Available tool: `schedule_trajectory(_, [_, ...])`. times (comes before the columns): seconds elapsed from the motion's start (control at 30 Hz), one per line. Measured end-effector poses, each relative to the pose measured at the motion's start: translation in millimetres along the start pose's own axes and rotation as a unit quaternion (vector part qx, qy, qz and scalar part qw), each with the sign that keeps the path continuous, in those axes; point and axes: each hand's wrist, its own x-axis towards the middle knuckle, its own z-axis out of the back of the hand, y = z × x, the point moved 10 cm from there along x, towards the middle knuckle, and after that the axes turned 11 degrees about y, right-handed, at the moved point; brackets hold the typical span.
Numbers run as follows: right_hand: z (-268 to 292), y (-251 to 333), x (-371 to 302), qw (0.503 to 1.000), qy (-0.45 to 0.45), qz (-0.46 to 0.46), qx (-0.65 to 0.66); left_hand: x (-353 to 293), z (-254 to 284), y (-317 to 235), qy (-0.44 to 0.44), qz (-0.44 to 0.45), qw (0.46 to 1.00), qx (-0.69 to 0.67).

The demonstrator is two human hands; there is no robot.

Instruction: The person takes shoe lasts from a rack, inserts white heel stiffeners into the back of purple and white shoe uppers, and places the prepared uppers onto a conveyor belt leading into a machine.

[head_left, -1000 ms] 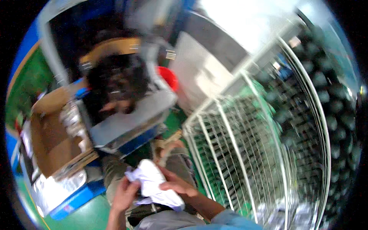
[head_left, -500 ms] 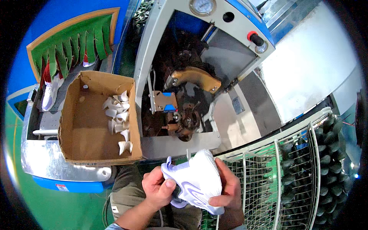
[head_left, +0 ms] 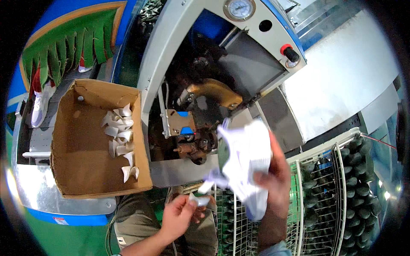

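Observation:
My left hand (head_left: 181, 214) pinches a small curved white piece (head_left: 199, 200), like those in the cardboard box, between thumb and fingers. Off to its right, my right hand (head_left: 277, 177) grips a white and lavender shoe upper (head_left: 245, 158), blurred by motion and tilted. The upper hangs in front of the machine opening, apart from my left hand. Several matching curved white pieces (head_left: 117, 133) lie along the right side of the open cardboard box (head_left: 81, 168).
Ahead stands a machine with a pressure gauge (head_left: 239, 9), a red-and-black knob (head_left: 290, 53) and a curved brass-coloured part (head_left: 215, 92). A wire rack (head_left: 301, 200) holds dark shoe lasts (head_left: 356, 187). At left, a white shoe (head_left: 41, 104) sits on a conveyor under green strips (head_left: 72, 47).
My right hand has lifted the shoe upper up and to the right. My left hand has come off the upper, moved lower, and now shows a curved white piece in its fingers.

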Motion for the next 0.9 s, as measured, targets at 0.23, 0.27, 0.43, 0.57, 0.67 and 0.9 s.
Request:
schedule_trajectory(0.23, [12.8,7.0,87.3,0.992,0.013,-0.105,-0.063,-5.2,8.8,47.3,0.0,0.107,0.994,0.024])
schedule_trajectory(0.27, [11.1,6.3,97.6,0.978,0.024,-0.127,-0.166,-4.9,10.7,50.0,-0.005,0.118,0.991,0.056])
schedule_trajectory(0.43, [-14.9,2.6,143.1,0.875,0.126,-0.143,-0.444,-8.2,2.2,54.6,0.026,0.131,0.988,0.08])
schedule_trajectory(0.57, [-22.5,-8.9,153.6,0.863,0.072,-0.104,-0.489,-25.6,8.2,21.3,0.006,0.116,0.985,0.125])
schedule_trajectory(0.67, [-11.8,-9.8,146.2,0.907,0.012,-0.001,-0.42,-50.9,19.8,-37.2,-0.04,-0.001,0.969,0.245])
schedule_trajectory(0.9, [-16.0,6.6,119.2,0.908,-0.075,0.049,-0.41,-113.9,37.7,-224.5,-0.326,-0.285,0.69,0.579])
